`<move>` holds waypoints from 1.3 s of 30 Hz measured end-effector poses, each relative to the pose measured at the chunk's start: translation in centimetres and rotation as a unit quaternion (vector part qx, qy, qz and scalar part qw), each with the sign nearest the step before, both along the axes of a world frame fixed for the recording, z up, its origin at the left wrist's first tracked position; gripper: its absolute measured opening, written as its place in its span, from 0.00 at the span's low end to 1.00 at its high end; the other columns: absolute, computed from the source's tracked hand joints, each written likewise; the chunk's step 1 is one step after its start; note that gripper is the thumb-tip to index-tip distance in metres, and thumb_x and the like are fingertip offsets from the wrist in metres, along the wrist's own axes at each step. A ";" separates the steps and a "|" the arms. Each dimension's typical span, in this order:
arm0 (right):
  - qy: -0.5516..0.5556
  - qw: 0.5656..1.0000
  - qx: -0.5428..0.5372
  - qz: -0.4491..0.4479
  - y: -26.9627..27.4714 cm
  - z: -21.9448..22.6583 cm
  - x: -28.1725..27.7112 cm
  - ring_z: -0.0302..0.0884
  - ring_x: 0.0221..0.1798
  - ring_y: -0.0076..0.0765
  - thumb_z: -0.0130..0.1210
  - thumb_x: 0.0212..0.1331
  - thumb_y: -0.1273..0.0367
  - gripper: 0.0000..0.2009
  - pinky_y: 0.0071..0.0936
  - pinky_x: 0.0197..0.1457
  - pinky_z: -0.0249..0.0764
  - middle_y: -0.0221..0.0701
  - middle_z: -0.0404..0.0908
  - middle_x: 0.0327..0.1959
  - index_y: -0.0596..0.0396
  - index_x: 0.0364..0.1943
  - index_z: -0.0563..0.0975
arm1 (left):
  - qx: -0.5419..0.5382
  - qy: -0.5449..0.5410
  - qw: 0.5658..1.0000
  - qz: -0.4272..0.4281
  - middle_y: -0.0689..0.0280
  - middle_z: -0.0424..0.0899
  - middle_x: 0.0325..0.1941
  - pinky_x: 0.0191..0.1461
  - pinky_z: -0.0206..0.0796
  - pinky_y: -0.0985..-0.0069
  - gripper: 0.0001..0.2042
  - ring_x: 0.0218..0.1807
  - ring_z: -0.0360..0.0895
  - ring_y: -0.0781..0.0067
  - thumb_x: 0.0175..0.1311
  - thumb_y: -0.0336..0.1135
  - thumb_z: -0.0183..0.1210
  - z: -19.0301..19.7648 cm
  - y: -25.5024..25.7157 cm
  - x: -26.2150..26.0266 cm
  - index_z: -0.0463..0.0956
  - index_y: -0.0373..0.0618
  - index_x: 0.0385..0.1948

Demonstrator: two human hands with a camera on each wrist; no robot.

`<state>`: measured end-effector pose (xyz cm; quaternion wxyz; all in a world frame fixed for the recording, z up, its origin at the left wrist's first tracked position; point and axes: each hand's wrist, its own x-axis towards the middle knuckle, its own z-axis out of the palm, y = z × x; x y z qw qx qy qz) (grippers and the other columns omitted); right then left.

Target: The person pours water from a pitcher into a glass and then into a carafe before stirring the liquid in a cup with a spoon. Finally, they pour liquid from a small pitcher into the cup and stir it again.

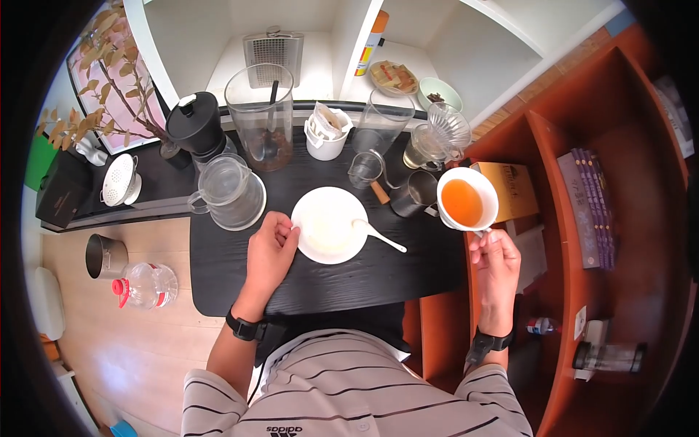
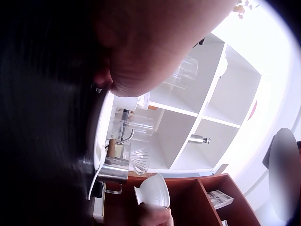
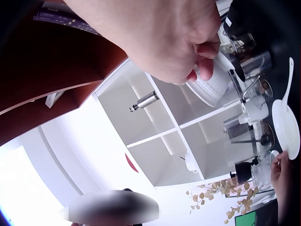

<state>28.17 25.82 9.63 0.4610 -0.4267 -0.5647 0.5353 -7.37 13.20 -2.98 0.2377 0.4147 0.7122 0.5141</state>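
A white saucer (image 1: 320, 244) lies on the black table, a white spoon (image 1: 382, 239) resting across its right rim. My left hand (image 1: 271, 251) pinches the saucer's left edge between thumb and curled fingers; the left wrist view shows fingertips right at the rim. At the table's right end, my right hand (image 1: 497, 256) holds a white teacup (image 1: 489, 191) up by its handle. Orange-brown tea (image 1: 461, 203) is in the cup, which looks tipped slightly toward the head camera. The right wrist view shows the cup's ribbed outer wall, with its handle hidden by fingers.
Behind the saucer stand a glass server (image 1: 224, 182), a black grinder (image 1: 193, 127), a tall glass (image 1: 251, 109) and a white cup (image 1: 325, 148) with a drip bag. A metal pitcher (image 1: 413, 195) and a glass dripper (image 1: 445, 131) are near the teacup. A reddish-brown shelf (image 1: 550, 153) borders the right.
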 end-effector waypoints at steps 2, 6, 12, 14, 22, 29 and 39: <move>-0.017 0.999 -0.008 -0.027 0.4 0.7 0.3 0.75 0.33 0.21 0.55 0.81 0.63 0.13 0.20 0.41 0.72 0.30 0.84 0.34 0.55 0.37 0.80 | 0.001 -0.001 1.000 0.000 0.67 0.82 0.24 0.31 0.70 0.77 0.07 0.23 0.76 0.79 0.68 0.27 0.68 -0.1 0.0 0.0 0.77 0.41 0.40; -0.035 0.999 -0.003 -0.028 2.0 0.8 1.8 0.74 0.34 0.21 0.55 0.81 0.63 0.13 0.20 0.42 0.71 0.29 0.83 0.34 0.54 0.37 0.81 | -0.003 0.000 1.000 0.001 0.67 0.82 0.24 0.31 0.70 0.77 0.07 0.23 0.76 0.80 0.69 0.27 0.68 0.1 0.0 0.0 0.77 0.41 0.39; -0.069 0.998 -0.004 -0.015 3.6 1.2 2.3 0.73 0.34 0.20 0.55 0.81 0.63 0.13 0.19 0.41 0.70 0.28 0.83 0.34 0.54 0.37 0.81 | 0.005 -0.002 1.000 -0.003 0.67 0.82 0.24 0.31 0.69 0.78 0.07 0.23 0.75 0.80 0.69 0.27 0.67 0.0 0.0 -0.1 0.77 0.41 0.39; -0.086 0.996 -0.001 0.001 4.0 1.3 2.4 0.73 0.34 0.19 0.55 0.81 0.64 0.12 0.18 0.40 0.70 0.27 0.83 0.34 0.55 0.38 0.82 | 0.004 0.001 1.000 -0.004 0.67 0.82 0.24 0.31 0.69 0.78 0.07 0.23 0.75 0.81 0.69 0.27 0.67 0.0 0.0 -0.1 0.77 0.41 0.39; -0.127 0.992 0.015 0.014 5.3 1.5 1.8 0.73 0.33 0.18 0.57 0.80 0.65 0.11 0.17 0.38 0.69 0.26 0.84 0.34 0.56 0.41 0.85 | 0.001 -0.002 1.000 -0.005 0.67 0.82 0.24 0.30 0.68 0.78 0.07 0.22 0.75 0.81 0.69 0.27 0.67 0.3 0.0 0.0 0.76 0.41 0.40; -0.176 0.983 0.047 0.008 5.8 2.1 1.4 0.74 0.32 0.18 0.59 0.79 0.64 0.11 0.18 0.38 0.69 0.26 0.83 0.32 0.57 0.41 0.85 | 0.001 -0.008 1.000 -0.005 0.67 0.82 0.24 0.30 0.69 0.78 0.07 0.23 0.75 0.80 0.69 0.27 0.68 0.2 0.0 -0.1 0.76 0.41 0.39; -0.220 0.971 0.093 0.011 6.1 3.4 0.7 0.73 0.32 0.17 0.59 0.79 0.63 0.12 0.18 0.39 0.69 0.25 0.83 0.32 0.58 0.39 0.84 | -0.004 -0.011 1.000 -0.006 0.67 0.81 0.24 0.31 0.69 0.77 0.07 0.23 0.75 0.79 0.69 0.27 0.68 0.4 -0.1 -0.1 0.76 0.41 0.39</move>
